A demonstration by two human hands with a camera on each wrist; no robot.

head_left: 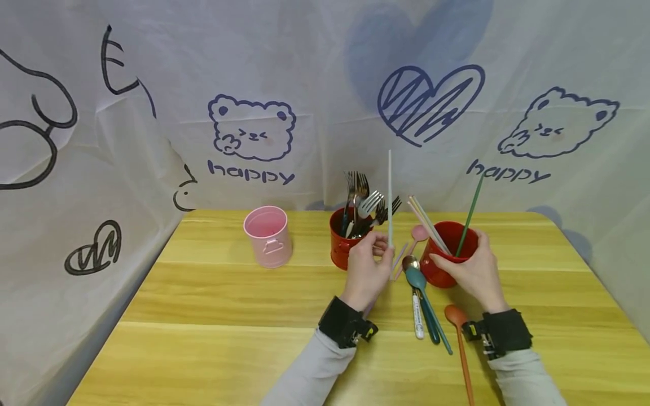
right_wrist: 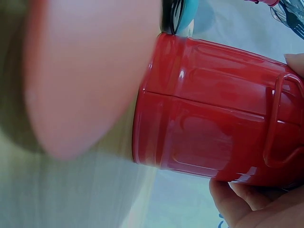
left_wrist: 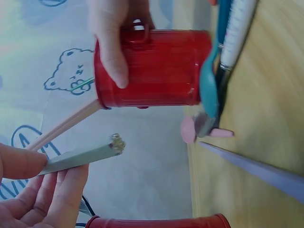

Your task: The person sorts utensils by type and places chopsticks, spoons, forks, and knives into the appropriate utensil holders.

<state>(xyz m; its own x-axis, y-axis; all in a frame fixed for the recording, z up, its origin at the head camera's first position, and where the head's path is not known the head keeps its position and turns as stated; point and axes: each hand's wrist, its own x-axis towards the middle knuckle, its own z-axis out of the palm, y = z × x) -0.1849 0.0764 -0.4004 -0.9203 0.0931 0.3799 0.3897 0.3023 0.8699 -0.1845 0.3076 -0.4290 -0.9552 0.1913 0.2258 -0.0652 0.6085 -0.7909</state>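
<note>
My left hand (head_left: 368, 273) pinches a pale green chopstick (head_left: 390, 197) between thumb and fingers. It stands upright in the head view, and the left wrist view shows a gold ornament on its near end. At the right, my right hand (head_left: 479, 276) grips a red metal bucket-shaped cup (head_left: 438, 274), thumb on one side and fingers on the other. Several chopsticks lean inside that cup, among them a dark green one (head_left: 470, 211). Behind the left hand, a second red cup (head_left: 339, 251) holds several forks (head_left: 363, 194).
A pink cup (head_left: 274, 248) stands to the left. Between the hands lie a teal spoon (head_left: 416, 278), a metal spoon (head_left: 409, 261), a pink spoon (head_left: 419, 232) and a purple stick (left_wrist: 256, 168). An orange spoon (head_left: 459, 332) lies nearer me. A drawn-on white sheet (head_left: 325, 84) hangs behind the table.
</note>
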